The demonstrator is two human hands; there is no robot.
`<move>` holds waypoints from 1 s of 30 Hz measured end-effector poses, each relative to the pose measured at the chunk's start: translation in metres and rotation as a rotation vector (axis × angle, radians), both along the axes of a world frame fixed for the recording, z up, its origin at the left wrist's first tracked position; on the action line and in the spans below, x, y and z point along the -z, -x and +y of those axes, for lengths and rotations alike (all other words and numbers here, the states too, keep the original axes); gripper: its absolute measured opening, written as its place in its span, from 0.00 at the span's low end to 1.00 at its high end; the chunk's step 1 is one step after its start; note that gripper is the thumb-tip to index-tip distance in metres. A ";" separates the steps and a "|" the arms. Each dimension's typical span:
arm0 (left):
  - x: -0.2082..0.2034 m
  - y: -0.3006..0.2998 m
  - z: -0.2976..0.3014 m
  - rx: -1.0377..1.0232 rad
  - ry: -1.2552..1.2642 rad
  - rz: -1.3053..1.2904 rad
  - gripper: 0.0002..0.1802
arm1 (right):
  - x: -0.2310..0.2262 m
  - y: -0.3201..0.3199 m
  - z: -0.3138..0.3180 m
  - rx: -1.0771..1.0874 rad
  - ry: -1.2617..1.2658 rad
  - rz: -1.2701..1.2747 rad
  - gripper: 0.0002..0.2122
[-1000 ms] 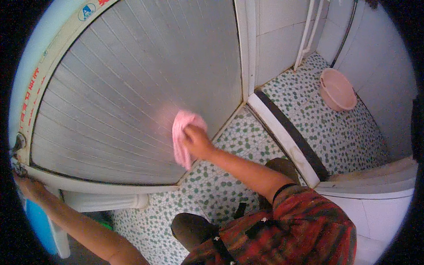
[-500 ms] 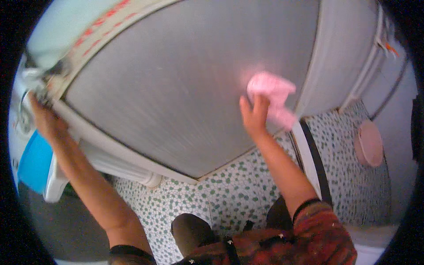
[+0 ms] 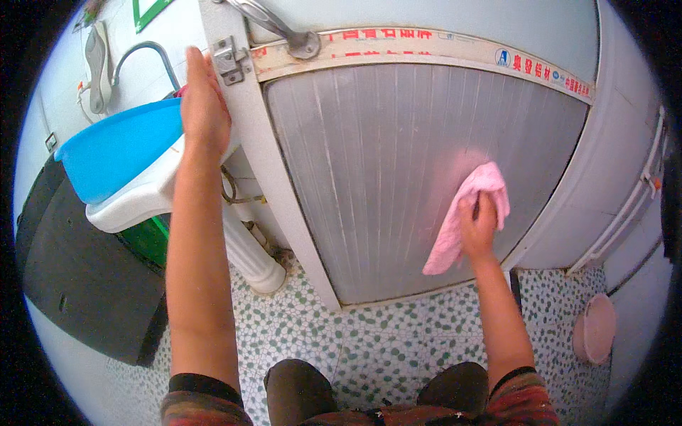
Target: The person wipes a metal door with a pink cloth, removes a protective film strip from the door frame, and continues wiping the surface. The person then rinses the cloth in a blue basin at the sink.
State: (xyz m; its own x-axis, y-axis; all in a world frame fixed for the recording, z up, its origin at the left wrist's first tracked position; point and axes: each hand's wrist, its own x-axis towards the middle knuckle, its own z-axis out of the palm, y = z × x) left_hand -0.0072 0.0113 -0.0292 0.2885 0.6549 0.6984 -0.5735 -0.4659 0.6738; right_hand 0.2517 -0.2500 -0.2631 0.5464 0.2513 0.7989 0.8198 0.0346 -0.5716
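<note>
My right hand (image 3: 481, 226) is closed on a pink cloth (image 3: 455, 238) and presses it to the lower grey ribbed panel (image 3: 369, 177) of a door. One end of the cloth hangs down left of the hand; a faint pink reflection shows on the panel beside it. My left hand (image 3: 206, 113) is raised along the door's left edge, next to a metal latch (image 3: 227, 60). Its fingers are stretched upward and the palm faces the door edge; the far side of this hand is hidden.
A metal door handle (image 3: 304, 44) sits above the panel. At left, a blue basin (image 3: 124, 145) rests on a white pedestal sink (image 3: 138, 202) below a curved faucet (image 3: 153, 50). A pink tub (image 3: 595, 330) stands at right on the green-and-white tiled floor (image 3: 341, 341).
My view has turned, so the handle and sink show more fully. The cloth now hangs down to the left of my right hand, still against the panel. My left hand stays by the door edge.
</note>
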 end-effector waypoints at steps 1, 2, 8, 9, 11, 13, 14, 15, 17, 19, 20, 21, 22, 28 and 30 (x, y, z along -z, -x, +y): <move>0.015 -0.001 -0.002 -0.165 0.052 0.027 0.36 | -0.013 -0.008 -0.001 0.053 0.007 -0.026 0.21; 0.033 0.005 -0.006 -0.163 0.094 0.117 0.37 | -0.027 -0.016 -0.002 0.099 0.001 -0.070 0.21; 0.137 -0.003 -0.037 -0.351 0.319 0.216 0.44 | -0.108 -0.034 0.012 0.161 -0.137 -0.287 0.21; 0.143 -0.001 -0.037 -0.331 0.261 0.224 0.43 | -0.117 -0.029 0.021 0.190 -0.145 -0.333 0.20; 0.149 -0.002 -0.037 -0.289 0.205 0.240 0.41 | -0.126 -0.012 0.044 0.249 -0.173 -0.365 0.20; 0.149 -0.004 -0.036 -0.266 0.155 0.201 0.39 | -0.120 0.021 0.072 0.185 -0.128 -0.322 0.21; 0.148 -0.004 -0.035 -0.271 0.162 0.190 0.39 | -0.114 0.041 0.089 0.106 -0.074 -0.358 0.21; 0.148 -0.006 -0.034 -0.275 0.170 0.182 0.39 | -0.105 0.063 0.105 0.026 -0.018 -0.398 0.20; 0.147 -0.006 -0.031 -0.260 0.164 0.208 0.38 | -0.081 0.116 0.135 0.209 0.276 -0.636 0.20; 0.148 -0.004 -0.025 -0.230 0.141 0.258 0.38 | -0.076 0.136 0.144 0.161 0.270 -0.766 0.21; 0.149 -0.003 -0.022 -0.223 0.126 0.270 0.37 | -0.080 0.138 0.147 -0.043 0.212 -0.634 0.22; 0.149 -0.003 -0.020 -0.217 0.113 0.284 0.37 | -0.085 0.140 0.148 -0.248 0.128 -0.484 0.24; 0.150 -0.002 -0.018 -0.211 0.114 0.291 0.36 | -0.091 0.139 0.146 -0.222 0.137 -0.524 0.23; 0.154 -0.002 -0.017 -0.239 0.112 0.280 0.29 | -0.129 0.128 0.145 -0.152 -0.028 -0.544 0.18; 0.157 -0.001 -0.019 -0.201 0.106 0.262 0.28 | -0.121 0.134 0.146 -0.110 0.081 -0.548 0.19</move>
State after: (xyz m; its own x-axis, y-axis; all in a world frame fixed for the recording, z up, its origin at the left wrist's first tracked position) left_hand -0.0063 -0.0081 -0.1861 0.3072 0.7817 0.5427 -0.2787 -0.4714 0.8367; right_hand 0.1174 -0.1040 -0.1416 0.0239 0.3553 0.9344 0.9916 0.1108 -0.0675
